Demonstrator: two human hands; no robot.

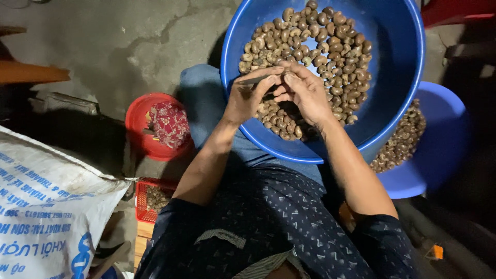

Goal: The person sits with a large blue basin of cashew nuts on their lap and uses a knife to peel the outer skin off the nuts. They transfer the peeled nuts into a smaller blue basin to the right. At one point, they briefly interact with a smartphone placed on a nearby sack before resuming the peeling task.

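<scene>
Cashew nut [283, 74], pinched at the fingertips of both hands above the big blue basin [408, 62], sits right where the two hands meet; too small and covered to tell its shape. Nearest the camera: dark patterned shirt, both forearms running up from it. Left hand [247, 98] is curled, thumb and forefinger pressed on a thin dark pick-like tool [256, 80], whose long axis runs roughly left-right, tip pointing right toward the nut. Right hand [305, 90] has fingers bunched together, tips pressing the nut from the right side; so the nut lies just right of the tool tip, touching or nearly so, cannot tell which. Both hands about equally near it. Beneath them a heap of brown cashew nuts [320, 46] fills the basin, which rests on the lap over blue jeans. Left side: white printed sack [46, 206], small red basket [147, 199], red bowl [155, 124] with red-white scraps. Right, further out: second blue basin [439, 150] with more nuts. Beyond, grey concrete floor [129, 41].
</scene>
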